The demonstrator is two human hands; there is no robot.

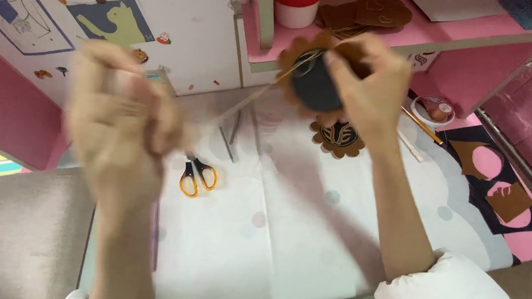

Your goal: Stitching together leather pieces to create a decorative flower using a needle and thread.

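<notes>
Two hands stretch a thread from a round leather piece above a white-covered table.

The table, spread with a pale dotted cloth, fills the middle, with a pink shelf above it at the back. The left hand, blurred, is raised at the left and closed around the end of a pale thread; exactly how its fingers grip cannot be told. The right hand pinches a scalloped brown leather disc with a dark centre, held up just below the shelf edge, the thread running taut from it to the left hand. On the cloth lie a second scalloped disc under the right hand and orange-handled scissors near the left.
</notes>
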